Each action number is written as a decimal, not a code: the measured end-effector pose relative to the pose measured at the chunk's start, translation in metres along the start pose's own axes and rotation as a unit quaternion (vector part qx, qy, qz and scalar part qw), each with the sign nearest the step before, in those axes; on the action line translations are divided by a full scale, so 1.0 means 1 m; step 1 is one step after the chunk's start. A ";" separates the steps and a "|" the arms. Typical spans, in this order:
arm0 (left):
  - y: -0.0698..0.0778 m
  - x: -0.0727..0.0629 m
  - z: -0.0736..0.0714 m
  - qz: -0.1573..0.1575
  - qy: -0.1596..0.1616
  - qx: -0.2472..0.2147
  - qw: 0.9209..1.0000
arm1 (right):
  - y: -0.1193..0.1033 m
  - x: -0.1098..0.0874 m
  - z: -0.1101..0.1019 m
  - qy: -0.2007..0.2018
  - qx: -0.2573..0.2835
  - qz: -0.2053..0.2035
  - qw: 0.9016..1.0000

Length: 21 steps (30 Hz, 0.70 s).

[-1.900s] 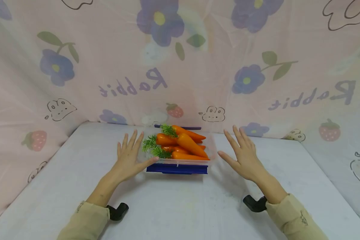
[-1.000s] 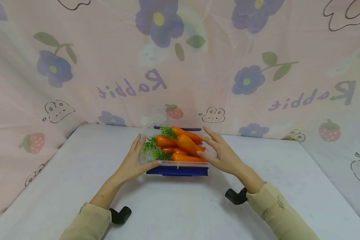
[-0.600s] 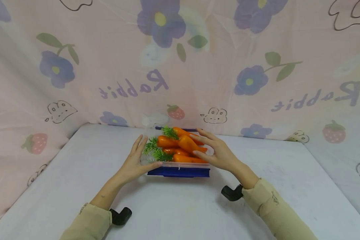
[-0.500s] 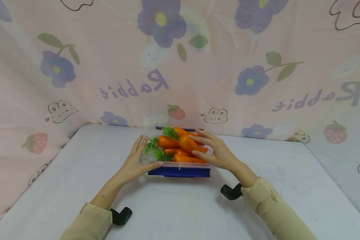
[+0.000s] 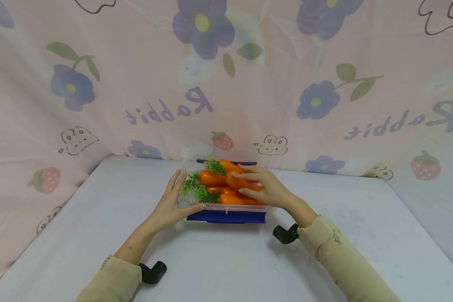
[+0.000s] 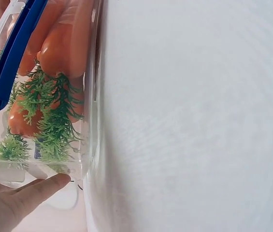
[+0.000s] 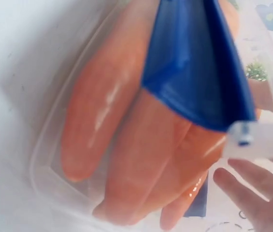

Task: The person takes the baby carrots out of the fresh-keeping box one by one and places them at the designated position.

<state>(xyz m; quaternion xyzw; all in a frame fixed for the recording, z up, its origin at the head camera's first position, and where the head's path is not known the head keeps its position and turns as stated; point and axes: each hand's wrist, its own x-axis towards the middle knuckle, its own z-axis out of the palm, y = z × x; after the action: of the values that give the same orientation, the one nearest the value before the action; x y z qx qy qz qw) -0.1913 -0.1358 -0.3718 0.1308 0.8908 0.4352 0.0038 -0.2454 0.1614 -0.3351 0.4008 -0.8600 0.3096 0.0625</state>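
Observation:
A clear plastic food box [image 5: 226, 207] with blue side latches stands at the table's far middle, lidless. Several orange toy carrots [image 5: 211, 178] with green leafy tops lie heaped in it, tops to the left. My left hand [image 5: 165, 209] rests along the box's left end, fingers extended and thumb at the front rim. Over the heap reaches my right hand [image 5: 273, 191], thumb and fingers spread about the uppermost carrot [image 5: 235, 180]; a firm hold does not show. Through the clear wall in the right wrist view, the right hand's fingers [image 7: 237, 188] appear apart.
A white-covered table [image 5: 226, 260] spreads in front of the box. Behind it hangs a pink curtain [image 5: 241, 96] printed with flowers and rabbits. One blue latch [image 5: 226, 217] juts out from the box's front. Black wrist mounts [image 5: 152, 272] stick out under both sleeves.
From right of the box, my right hand has moved left over the carrots, its fingertips now at the uppermost one. My left hand has come closer against the box's left end.

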 end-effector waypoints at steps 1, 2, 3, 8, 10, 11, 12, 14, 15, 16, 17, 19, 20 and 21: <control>0.000 0.000 0.000 0.001 -0.001 -0.001 1.000 | 0.000 0.000 0.000 -0.001 0.002 0.000 1.000; 0.001 0.000 0.001 0.002 -0.001 -0.002 1.000 | 0.001 0.000 0.000 -0.003 0.004 0.000 1.000; 0.001 0.000 0.001 0.003 -0.002 -0.003 1.000 | 0.001 0.000 0.000 -0.005 0.009 -0.001 1.000; 0.002 -0.001 0.002 0.003 -0.005 0.000 1.000 | 0.003 0.000 0.001 -0.031 -0.005 -0.001 1.000; 0.001 -0.002 0.002 0.000 -0.003 0.004 1.000 | 0.003 0.001 0.003 -0.048 -0.024 0.005 0.999; 0.001 -0.003 0.001 -0.002 -0.002 0.005 1.000 | 0.003 0.003 0.004 -0.056 -0.031 0.008 0.998; 0.001 -0.003 0.001 -0.003 -0.001 0.007 1.000 | 0.003 0.004 0.005 -0.062 -0.038 0.013 0.997; 0.000 -0.003 0.000 -0.003 0.002 0.005 1.000 | 0.003 0.005 0.007 -0.070 -0.044 0.022 0.996; -0.001 -0.003 0.000 -0.003 0.002 0.002 1.000 | 0.003 0.006 0.007 -0.071 -0.048 0.026 0.996; -0.001 -0.003 0.000 -0.002 0.002 -0.001 1.000 | 0.003 0.006 0.008 -0.072 -0.051 0.029 0.996; -0.001 -0.002 0.000 0.000 0.002 -0.001 1.000 | 0.004 0.006 0.008 -0.072 -0.051 0.031 0.996; 0.000 -0.001 0.000 0.001 0.001 -0.002 1.000 | 0.004 0.006 0.007 -0.071 -0.056 0.033 0.995; 0.000 -0.001 0.001 0.003 0.002 -0.001 1.000 | 0.004 0.006 0.006 -0.070 -0.058 0.031 0.995; 0.001 0.000 0.001 0.003 0.003 0.001 1.000 | 0.004 0.005 0.005 -0.068 -0.060 0.029 0.995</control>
<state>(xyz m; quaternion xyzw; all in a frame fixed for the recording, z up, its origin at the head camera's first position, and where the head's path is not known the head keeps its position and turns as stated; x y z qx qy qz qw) -0.1911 -0.1346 -0.3719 0.1326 0.8906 0.4350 -0.0002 -0.2511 0.1570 -0.3398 0.3914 -0.8906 0.2310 0.0194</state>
